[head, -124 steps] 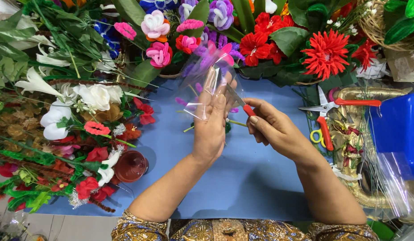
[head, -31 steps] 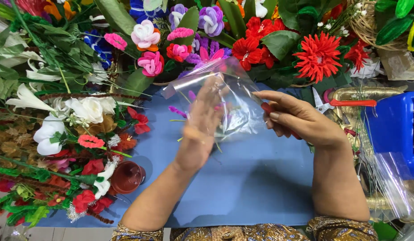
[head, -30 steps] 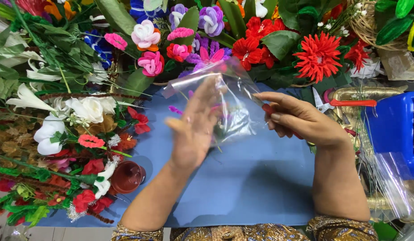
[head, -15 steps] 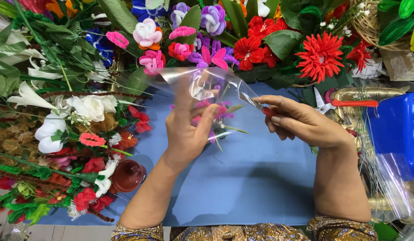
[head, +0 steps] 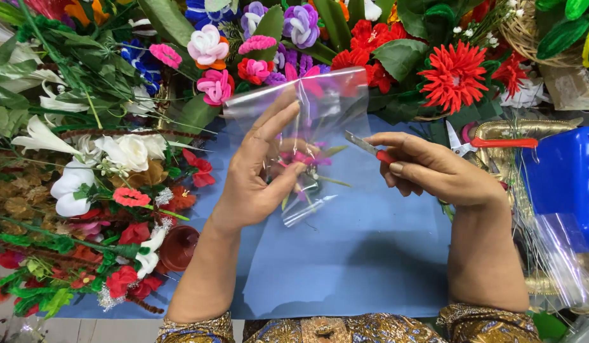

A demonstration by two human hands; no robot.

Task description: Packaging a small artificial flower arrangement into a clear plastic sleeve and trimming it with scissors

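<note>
**Cellophane sheet held up over the tabletop**

Cellophane sheet, clear and crinkled, is raised above the blue tabletop by my left hand. My fingers are extended behind the film while the thumb presses a small pink flower sprig and the film against them, so this hand is clamped on the sheet. My right hand is curled closed around a small red-handled blade, its metal tip touching the sheet's right edge. Artificial flowers frame the working area: white lilies to the left, a large red dahlia-like bloom to the upper right. Red-handled scissors lie just beside a blue plastic bin at the right.
</note>
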